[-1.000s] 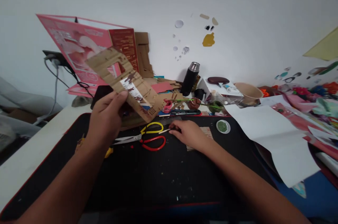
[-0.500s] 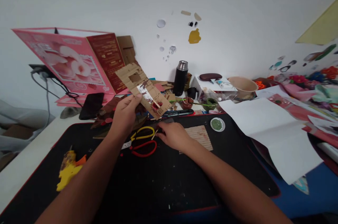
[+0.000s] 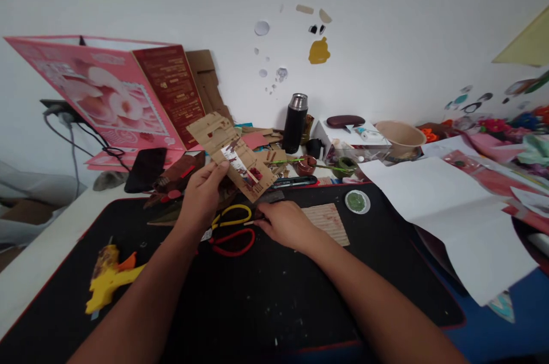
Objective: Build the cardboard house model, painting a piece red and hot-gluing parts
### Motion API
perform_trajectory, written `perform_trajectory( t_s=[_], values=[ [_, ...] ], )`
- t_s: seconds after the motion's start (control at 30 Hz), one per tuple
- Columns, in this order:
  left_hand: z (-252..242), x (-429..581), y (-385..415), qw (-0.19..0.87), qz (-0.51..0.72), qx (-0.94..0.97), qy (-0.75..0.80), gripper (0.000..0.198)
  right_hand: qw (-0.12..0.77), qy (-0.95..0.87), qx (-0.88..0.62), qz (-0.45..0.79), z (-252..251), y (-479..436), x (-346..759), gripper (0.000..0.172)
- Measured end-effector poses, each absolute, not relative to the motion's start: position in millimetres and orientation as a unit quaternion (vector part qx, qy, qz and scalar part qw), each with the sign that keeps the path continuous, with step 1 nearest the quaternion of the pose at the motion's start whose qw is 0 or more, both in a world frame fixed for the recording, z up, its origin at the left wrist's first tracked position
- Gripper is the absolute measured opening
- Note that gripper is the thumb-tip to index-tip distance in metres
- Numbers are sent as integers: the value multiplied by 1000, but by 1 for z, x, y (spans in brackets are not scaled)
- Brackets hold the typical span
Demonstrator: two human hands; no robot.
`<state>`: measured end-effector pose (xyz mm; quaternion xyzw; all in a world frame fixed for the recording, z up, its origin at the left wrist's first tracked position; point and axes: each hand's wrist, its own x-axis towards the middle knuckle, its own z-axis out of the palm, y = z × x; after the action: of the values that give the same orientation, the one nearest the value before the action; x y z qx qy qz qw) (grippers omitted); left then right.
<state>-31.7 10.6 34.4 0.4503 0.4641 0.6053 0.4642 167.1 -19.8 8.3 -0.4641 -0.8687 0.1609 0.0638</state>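
Observation:
My left hand (image 3: 205, 189) grips a printed cardboard piece (image 3: 244, 149) by its lower left edge and keeps it tilted above the mat. A notch is cut near the cardboard's upper end, and its printed side faces me. Low over the mat, my right hand (image 3: 285, 224) pinches a small thin pale strip (image 3: 249, 222), perhaps wood or card. Just left of those fingertips lie scissors with one yellow and one red handle (image 3: 234, 242); my left forearm covers part of them. A corrugated cardboard piece (image 3: 328, 224) lies beyond my right wrist.
A yellow glue gun (image 3: 109, 278) rests left on the black mat (image 3: 257, 312). Behind stand a pink box (image 3: 107, 95), a black thermos (image 3: 295, 123) and paint jars (image 3: 305, 165). A dish of green paint (image 3: 357, 202) and white paper (image 3: 441, 215) are to the right.
The cardboard in my left hand has dropped slightly and moved a little right. My right hand stays by the scissors, still pinching the strip. The camera view has shifted slightly.

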Motion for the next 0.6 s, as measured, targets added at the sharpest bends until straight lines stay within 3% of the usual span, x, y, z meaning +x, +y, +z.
perform_trajectory(
  t_s=[0.3, 0.6],
  values=[
    [31, -36, 12, 460, 613, 436, 472, 34, 147, -839, -478, 216, 6, -19, 180, 19],
    [30, -45, 14, 360, 554, 528, 533, 33, 369, -714, -512, 302, 5, -3, 204, 17]
  ],
)
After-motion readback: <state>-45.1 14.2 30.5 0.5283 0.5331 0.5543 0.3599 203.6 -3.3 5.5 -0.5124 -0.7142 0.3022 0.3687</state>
